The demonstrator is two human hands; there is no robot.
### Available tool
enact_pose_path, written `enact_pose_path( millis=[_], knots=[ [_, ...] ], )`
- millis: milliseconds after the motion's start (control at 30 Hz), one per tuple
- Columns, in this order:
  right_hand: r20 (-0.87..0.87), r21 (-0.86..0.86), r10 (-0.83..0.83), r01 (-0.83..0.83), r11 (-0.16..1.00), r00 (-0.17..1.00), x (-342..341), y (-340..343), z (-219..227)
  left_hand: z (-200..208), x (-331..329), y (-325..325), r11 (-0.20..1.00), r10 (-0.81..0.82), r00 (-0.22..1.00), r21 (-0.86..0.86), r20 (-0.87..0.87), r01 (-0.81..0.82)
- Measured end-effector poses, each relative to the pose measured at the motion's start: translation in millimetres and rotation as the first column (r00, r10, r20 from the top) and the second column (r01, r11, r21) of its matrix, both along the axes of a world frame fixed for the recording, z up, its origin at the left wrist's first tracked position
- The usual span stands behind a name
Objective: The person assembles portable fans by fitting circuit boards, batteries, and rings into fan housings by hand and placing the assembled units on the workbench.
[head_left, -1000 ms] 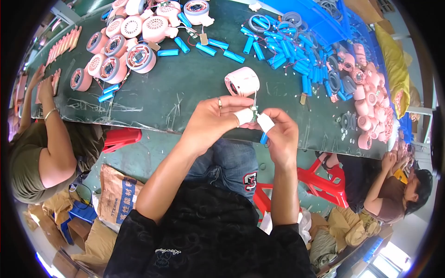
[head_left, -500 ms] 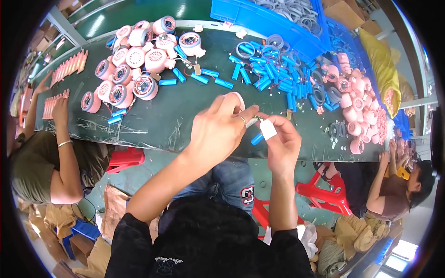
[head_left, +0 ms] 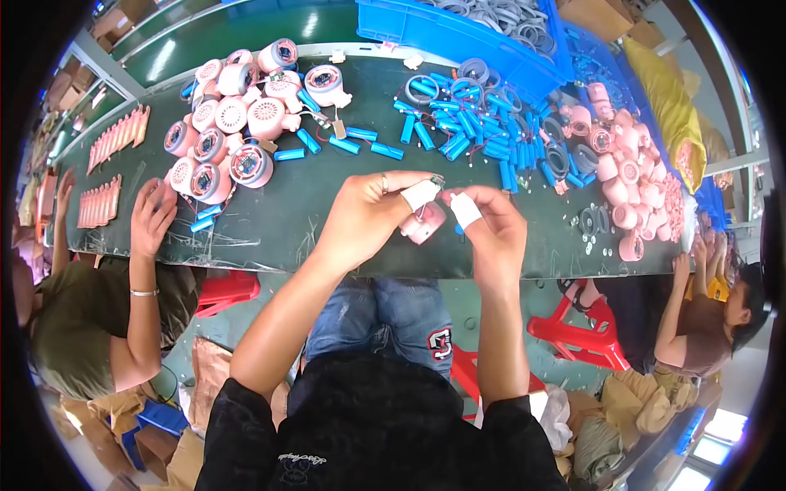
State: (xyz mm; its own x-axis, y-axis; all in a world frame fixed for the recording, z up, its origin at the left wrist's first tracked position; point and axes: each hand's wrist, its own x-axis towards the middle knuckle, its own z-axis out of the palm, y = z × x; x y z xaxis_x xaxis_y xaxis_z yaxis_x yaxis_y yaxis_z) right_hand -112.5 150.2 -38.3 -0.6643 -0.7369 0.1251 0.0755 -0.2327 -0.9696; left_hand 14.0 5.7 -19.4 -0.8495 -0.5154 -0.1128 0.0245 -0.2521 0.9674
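My left hand (head_left: pixel 364 214) is closed, its thumb and forefinger pinching a small dark circuit board (head_left: pixel 438 179). White wrapping covers the thumb. Just below that thumb is a round pink plastic housing (head_left: pixel 424 225), partly hidden by the fingers; whether the other fingers grip it I cannot tell. My right hand (head_left: pixel 498 236) is beside it, thumb and forefinger pressed together close to the board, the thumb also wrapped in white. What lies in that pinch is too small to make out. A blue cylindrical battery (head_left: pixel 459 230) shows partly behind the right thumb.
Pink fan-like housings (head_left: pixel 266 117) are piled at the left, blue batteries (head_left: pixel 467 123) and grey rings at the back middle, more pink housings (head_left: pixel 629 172) at the right. A blue crate (head_left: pixel 458 33) stands behind. Co-workers sit on both sides; one hand (head_left: pixel 153 217) is near the left pile.
The pink housing has gone from above my left fingers to below the thumb. My left thumb now points up beside the board. The left co-worker's hand has moved from pink strips toward the housings.
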Motion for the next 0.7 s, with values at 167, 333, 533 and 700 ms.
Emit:
enact_pose_path(
  millis=[167, 333, 533, 700],
  knots=[
    [0.052, -0.015, 0.048, -0.047, 0.999, 0.997, 3, -4, -2, -8, 0, 6, 0.997, 0.027, 0.999, 0.073, 0.038, -0.030],
    [0.103, 0.044, 0.083, -0.088, 0.995, 0.991, 4, -1, -5, -16, 5, 6, 0.982, 0.044, 0.999, 0.182, 0.022, -0.048],
    [0.056, -0.031, 0.062, -0.061, 0.998, 0.996, 13, 0, -3, -14, 6, 9, 0.973, 0.059, 0.998, 0.225, -0.027, -0.052],
    [-0.089, 0.007, 0.020, -0.020, 1.000, 0.996, 18, -1, 5, -9, 9, 10, 0.975, 0.051, 0.999, 0.217, -0.018, -0.046]
  ],
)
